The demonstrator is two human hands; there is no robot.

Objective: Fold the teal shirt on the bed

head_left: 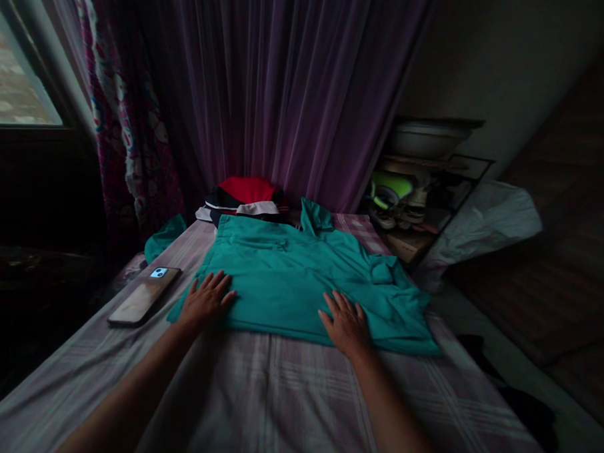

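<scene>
A teal garment [280,279] lies spread on the plaid bedsheet [295,393], its left edge straight and its right side bunched in loose folds. Small dark cords show near its upper middle. On its lower left part my left hand [207,300] rests flat, fingers apart. My right hand [346,324] lies likewise on the lower right part, fingers spread. Neither hand grips the cloth. To the left of my left hand, a phone [141,301] lies on the sheet with its camera side up.
Behind the teal garment sits a pile of red, black and white clothes [246,194] against a purple curtain [288,92]. Teal cloth [164,239] hangs at the left edge. A rack with shoes [407,208] and a basin [428,138] stands at right, beside a pale plastic bag [492,221].
</scene>
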